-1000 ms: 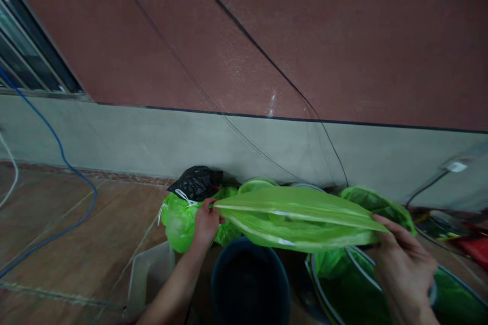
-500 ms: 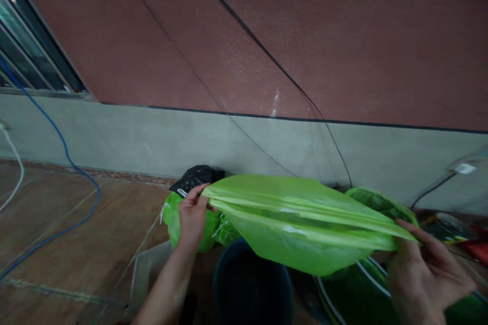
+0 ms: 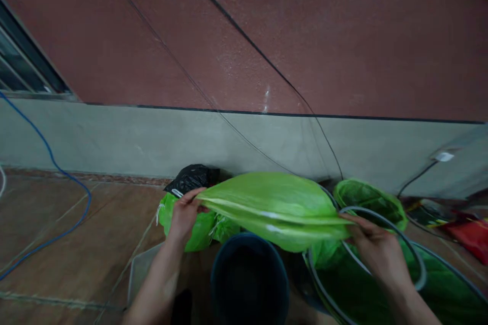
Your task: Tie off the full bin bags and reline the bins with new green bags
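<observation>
A light green plastic bag (image 3: pixel 267 203) is stretched sideways in the air between both hands, its folded edge running from one hand to the other. My left hand (image 3: pixel 185 213) pinches the left corner. The right corner is gripped by my right hand (image 3: pixel 368 238), with fingers closed on it. Below the bag stands a dark blue round bin (image 3: pixel 216 284), its inside dark. To its right is a larger bin lined with green plastic (image 3: pixel 354 289), and grey hoops (image 3: pixel 419 269) lie over it near my right forearm.
Filled green bags (image 3: pixel 198 233) and a black bag (image 3: pixel 196 176) lie against the wall, beside a pale plastic container (image 3: pixel 141 269). A green-lined basket (image 3: pixel 398 208) and red items (image 3: pixel 468 233) are at right. A blue hose (image 3: pixel 82 213) crosses the tiled floor.
My right hand has moved left, nearer my left hand, so the bag spans a shorter width. The view has shifted slightly right, showing more of the green-lined bins and hoops.
</observation>
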Motion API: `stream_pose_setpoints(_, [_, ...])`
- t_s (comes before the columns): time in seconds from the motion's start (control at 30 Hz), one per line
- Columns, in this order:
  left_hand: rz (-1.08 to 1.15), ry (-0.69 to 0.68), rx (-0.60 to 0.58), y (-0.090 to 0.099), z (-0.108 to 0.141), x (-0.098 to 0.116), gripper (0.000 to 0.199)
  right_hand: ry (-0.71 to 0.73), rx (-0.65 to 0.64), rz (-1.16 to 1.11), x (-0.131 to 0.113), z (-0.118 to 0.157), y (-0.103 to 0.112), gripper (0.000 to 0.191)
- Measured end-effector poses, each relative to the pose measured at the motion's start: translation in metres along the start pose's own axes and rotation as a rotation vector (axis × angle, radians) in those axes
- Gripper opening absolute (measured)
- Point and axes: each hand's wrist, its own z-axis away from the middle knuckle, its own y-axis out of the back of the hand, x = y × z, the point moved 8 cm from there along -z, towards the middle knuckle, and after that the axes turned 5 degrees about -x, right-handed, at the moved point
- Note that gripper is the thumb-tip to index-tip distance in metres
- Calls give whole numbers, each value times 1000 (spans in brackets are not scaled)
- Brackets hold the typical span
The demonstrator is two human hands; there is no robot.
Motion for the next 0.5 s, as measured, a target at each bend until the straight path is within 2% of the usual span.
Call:
stream_pose_setpoints(0.03, [108, -24, 33, 2, -1, 2, 37, 15, 31, -152, -5, 2, 5, 37])
stream_pose_setpoints(0.07, [169, -33, 43, 2, -1, 1, 38, 28, -25, -255, -9, 5, 1, 36])
stream_pose_setpoints(0.13, [134, 3, 5, -2, -1, -5, 31, 49, -335, -252, -11, 14, -28, 27])
stream_pose_setpoints(0.17, [53, 38, -44, -5, -2, -10, 25, 57, -510, -143, -7, 21, -45, 22])
stream_pose_setpoints(0.2, [-47, 78, -90, -7, -2, -16, 20, 76, -603, 14, 1, 26, -57, 17])
stream_pose_setpoints(0.23, [-144, 114, -123, -7, -2, -22, 19, 99, -623, 190, 11, 28, -63, 16])
stream_pose_setpoints(0.3, [-295, 153, -130, 1, -4, -31, 25, 127, -533, 479, 27, 23, -61, 17])
stream_pose_setpoints(0.33, [-345, 155, -115, 7, -6, -33, 28, 138, -482, 552, 32, 19, -57, 19])
stream_pose_setpoints(0.4, [-393, 153, -82, 17, -10, -38, 30, 147, -423, 548, 33, 14, -49, 22])
stream_pose_setpoints(0.5, [-332, 150, -74, 21, -14, -42, 27, 89, -364, 401, 29, 7, -36, 24])
